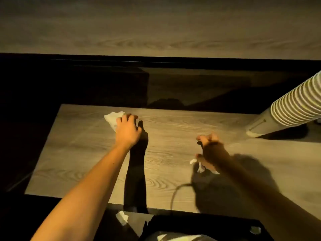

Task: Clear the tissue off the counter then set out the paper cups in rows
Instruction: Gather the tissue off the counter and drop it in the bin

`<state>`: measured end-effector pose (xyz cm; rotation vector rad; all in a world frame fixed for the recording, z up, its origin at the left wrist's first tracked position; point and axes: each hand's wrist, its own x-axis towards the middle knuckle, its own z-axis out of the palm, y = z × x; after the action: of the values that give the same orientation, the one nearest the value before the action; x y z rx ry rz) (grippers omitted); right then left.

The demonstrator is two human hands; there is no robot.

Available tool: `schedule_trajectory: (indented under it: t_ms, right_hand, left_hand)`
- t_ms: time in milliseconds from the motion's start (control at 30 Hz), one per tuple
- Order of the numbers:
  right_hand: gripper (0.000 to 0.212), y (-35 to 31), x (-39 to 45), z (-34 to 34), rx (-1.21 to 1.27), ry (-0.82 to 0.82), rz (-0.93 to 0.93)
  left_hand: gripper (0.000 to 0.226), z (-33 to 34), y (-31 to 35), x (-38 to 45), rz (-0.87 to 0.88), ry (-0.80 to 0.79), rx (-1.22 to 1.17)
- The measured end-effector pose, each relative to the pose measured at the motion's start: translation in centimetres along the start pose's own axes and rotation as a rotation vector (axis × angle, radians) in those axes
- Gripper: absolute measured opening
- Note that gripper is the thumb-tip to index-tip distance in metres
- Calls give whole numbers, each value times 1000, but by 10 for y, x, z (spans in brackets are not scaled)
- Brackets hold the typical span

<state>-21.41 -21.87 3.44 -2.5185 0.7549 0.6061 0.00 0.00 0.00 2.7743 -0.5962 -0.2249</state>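
Observation:
A crumpled white tissue [112,119] lies near the far edge of the wooden counter [173,133]. My left hand [127,130] rests on its right part, fingers curled over it. Further right, my right hand [211,151] hovers in shadow above the counter, closed around a small wad of white tissue [199,166] that pokes out below the fingers. A tall stack of nested paper cups [298,103] stands at the counter's right end and leans out of the frame.
A dark bin [205,228] with white paper inside sits below the counter's near edge. A tissue scrap [122,217] lies beside it. A dark glossy panel rises behind the counter. A thin dark cable shadow curves near the front edge.

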Motion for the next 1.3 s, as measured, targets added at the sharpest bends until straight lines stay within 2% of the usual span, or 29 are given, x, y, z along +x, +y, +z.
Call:
schedule_trajectory:
  t_ms: [33, 100, 167, 267, 400, 500, 600, 733, 833, 900, 1033, 1167, 1300]
  right_hand:
    - [70, 1, 1, 5, -63, -68, 60]
    - [68, 0, 1, 16, -87, -118, 109]
    - [51, -9, -1, 27, -101, -141, 76]
    - [19, -38, 2, 39, 0, -133, 24]
    - [27, -78, 17, 41, 118, -80, -100]
    - [22, -110, 27, 38, 216, -47, -141]
    - [31, -129, 31, 39, 189, -68, -146]
    - [31, -138, 26, 36, 165, 4, -97]
    - [16, -128, 16, 27, 213, 55, -56]
    - [9, -113, 7, 20, 288, 96, -39]
    - [24, -74, -13, 3, 420, 211, 36]
    - [28, -23, -42, -5, 500, 287, 22]
    - [25, 54, -90, 4, 539, 425, 44]
  left_hand:
    - [49, 2, -3, 3, -19, -17, 70]
    - [57, 7, -11, 7, -73, -43, 183]
    - [61, 12, -16, 6, -121, -90, 215]
    - [57, 18, -25, 3, -150, -110, 128]
    - [47, 20, -30, -5, -88, -86, 55]
    - [52, 20, -40, -9, -20, -81, -102]
    - [55, 21, -46, -12, -21, -65, -230]
    - [30, 23, -46, -16, -17, -84, -310]
    - [16, 26, -36, -24, 24, 13, -292]
    - [15, 26, -19, -32, 21, 6, -368]
    - [26, 24, 28, -49, 103, -128, -684]
    - [21, 29, 84, -77, 168, -203, -754]
    - [16, 51, 155, -121, 246, -369, -775]
